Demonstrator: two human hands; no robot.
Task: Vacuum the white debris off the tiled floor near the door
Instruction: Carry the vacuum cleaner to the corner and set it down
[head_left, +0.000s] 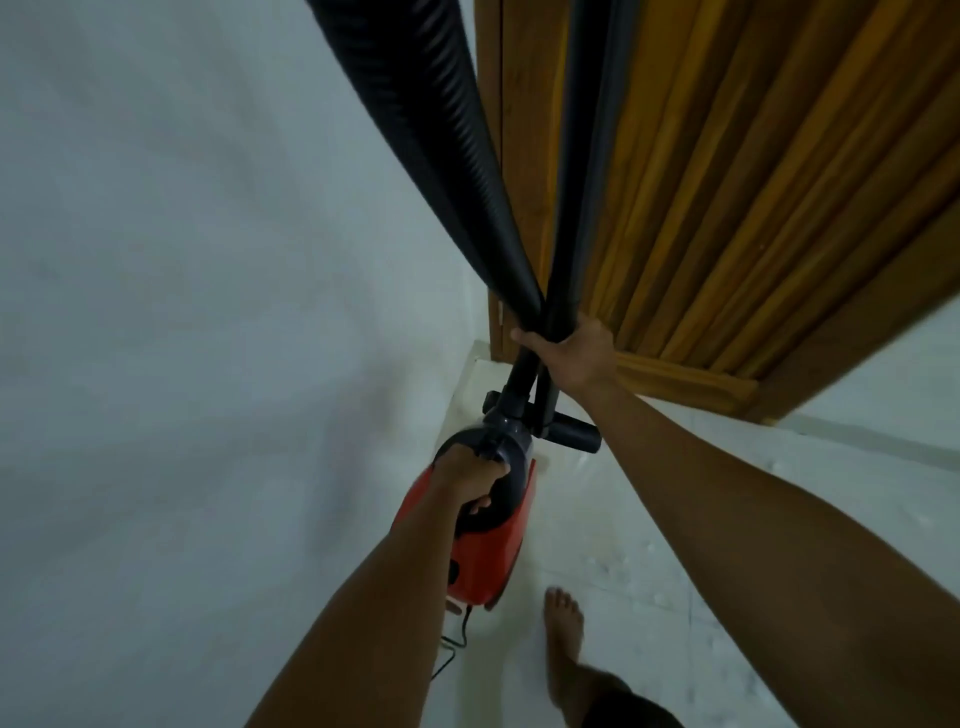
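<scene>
The red vacuum (480, 540) lies over the tiled floor (675, 519) with its long axis from 6 to 12 o'clock and its nose toward the door (753, 182), while the left hand (470, 480) has its fingers clamped on the handle and the right hand (571, 353) grips the hose (415, 130) and tube (587, 156).

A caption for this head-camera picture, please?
Left hand holds red vacuum cleaner by its handle; right hand grips black hose and tube beside wooden door.
</scene>
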